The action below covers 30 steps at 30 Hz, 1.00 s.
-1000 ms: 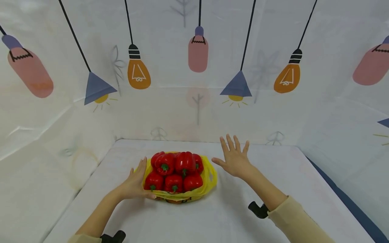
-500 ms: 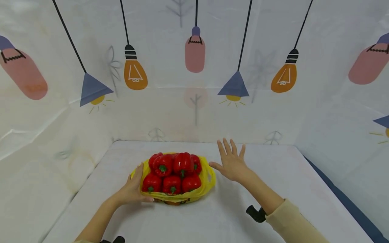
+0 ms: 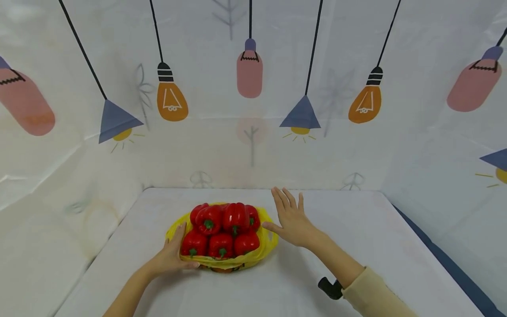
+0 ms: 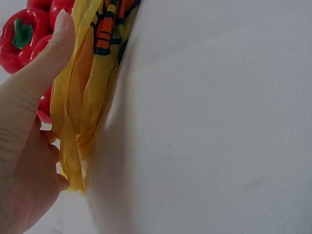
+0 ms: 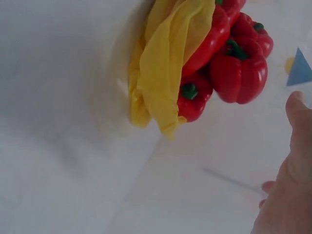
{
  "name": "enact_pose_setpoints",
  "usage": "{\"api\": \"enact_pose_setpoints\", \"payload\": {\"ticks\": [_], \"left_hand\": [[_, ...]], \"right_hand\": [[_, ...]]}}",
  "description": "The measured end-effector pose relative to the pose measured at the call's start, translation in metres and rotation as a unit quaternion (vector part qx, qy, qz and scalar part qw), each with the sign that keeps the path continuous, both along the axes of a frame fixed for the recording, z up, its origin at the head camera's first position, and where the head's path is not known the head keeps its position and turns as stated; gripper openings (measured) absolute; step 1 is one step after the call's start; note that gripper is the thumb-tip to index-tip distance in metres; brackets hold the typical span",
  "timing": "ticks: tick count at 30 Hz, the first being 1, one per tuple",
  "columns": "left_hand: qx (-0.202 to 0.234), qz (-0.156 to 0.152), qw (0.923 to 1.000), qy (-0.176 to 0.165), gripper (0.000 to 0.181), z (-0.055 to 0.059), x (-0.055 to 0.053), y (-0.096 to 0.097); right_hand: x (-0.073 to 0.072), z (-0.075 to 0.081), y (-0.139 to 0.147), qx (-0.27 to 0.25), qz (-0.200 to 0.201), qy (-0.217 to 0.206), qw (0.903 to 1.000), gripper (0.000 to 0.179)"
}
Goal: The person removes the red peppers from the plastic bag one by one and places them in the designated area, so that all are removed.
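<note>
Several red bell peppers (image 3: 221, 245) with green stems sit stacked in a yellow plastic bag (image 3: 233, 263), whose sides are rolled down around them. My left hand (image 3: 170, 254) rests against the bag's left side, its thumb along the front and its straight fingers along the side. In the left wrist view, that thumb overlaps the yellow plastic (image 4: 97, 83) beside a printed dark and orange pattern. My right hand (image 3: 294, 223) hovers at the bag's right side with fingers extended, thumb pointing toward the peppers. The right wrist view shows it apart from the peppers (image 5: 237, 73).
The bag stands on a white-covered table (image 3: 245, 295). A pale wall sheet (image 3: 198, 145) printed with lamps and bulbs rises behind. A dark blue strip (image 3: 447, 264) runs along the right edge. A black wrist piece (image 3: 330, 288) shows at the right sleeve.
My right hand has moved inward, closer to the bag's right side, its fingers drawn closer together. The left hand stays at the bag's left side. The head view has shifted slightly.
</note>
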<state>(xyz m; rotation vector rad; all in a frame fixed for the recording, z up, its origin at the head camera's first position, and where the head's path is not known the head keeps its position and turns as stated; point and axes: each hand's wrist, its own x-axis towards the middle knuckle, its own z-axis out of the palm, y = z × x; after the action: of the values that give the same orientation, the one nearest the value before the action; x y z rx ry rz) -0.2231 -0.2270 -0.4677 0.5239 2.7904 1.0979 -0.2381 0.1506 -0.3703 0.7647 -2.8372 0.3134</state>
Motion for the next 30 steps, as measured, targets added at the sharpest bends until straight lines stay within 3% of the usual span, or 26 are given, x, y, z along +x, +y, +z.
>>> {"api": "enact_pose_setpoints", "payload": {"ticks": [7, 13, 23, 30], "left_hand": [[0.002, 0.017, 0.9997, -0.016, 0.125, -0.004, 0.004, 0.001], [-0.001, 0.022, 0.9996, -0.019, 0.122, -0.008, 0.004, 0.002], [0.008, 0.025, 0.9996, -0.008, 0.118, -0.018, 0.000, 0.003], [0.015, 0.030, 0.9994, -0.011, 0.116, -0.019, 0.001, 0.004]], "right_hand": [[-0.001, -0.007, -0.005, -0.016, 0.022, 0.014, 0.9995, 0.098], [-0.007, -0.009, -0.014, -0.052, 0.053, 0.027, 0.9969, 0.110], [-0.027, -0.002, -0.043, -0.105, 0.124, 0.099, 0.9818, 0.123], [-0.041, -0.009, -0.060, -0.088, 0.117, 0.058, 0.9876, 0.107]]}}
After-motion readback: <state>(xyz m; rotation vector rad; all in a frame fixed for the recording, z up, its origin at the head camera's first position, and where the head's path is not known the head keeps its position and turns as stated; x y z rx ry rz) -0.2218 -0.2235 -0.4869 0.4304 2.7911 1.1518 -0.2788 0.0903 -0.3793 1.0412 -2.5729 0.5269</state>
